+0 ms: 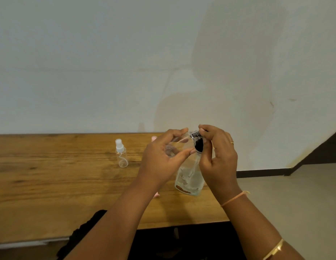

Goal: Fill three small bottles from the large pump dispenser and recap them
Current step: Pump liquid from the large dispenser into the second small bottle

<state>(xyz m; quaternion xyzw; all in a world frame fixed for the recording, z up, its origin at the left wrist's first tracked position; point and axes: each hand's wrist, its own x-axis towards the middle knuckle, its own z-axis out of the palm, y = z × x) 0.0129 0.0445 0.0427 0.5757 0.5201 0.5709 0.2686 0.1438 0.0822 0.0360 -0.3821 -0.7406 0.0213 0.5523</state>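
My left hand holds a small clear bottle on its side, pinched between thumb and fingers, its mouth pointing right. My right hand grips a black cap at that mouth. Under the hands stands the large clear dispenser bottle, with a brown label low on it; its top is hidden by my hands. A second small clear bottle with a white spray cap stands upright to the left on the wooden table. Behind my left hand a pink cap pokes out.
The table runs along a pale wall. Its right end stops near my right wrist, with grey floor beyond. A small pink thing shows beside my left forearm. Dark cloth lies over the table's near edge.
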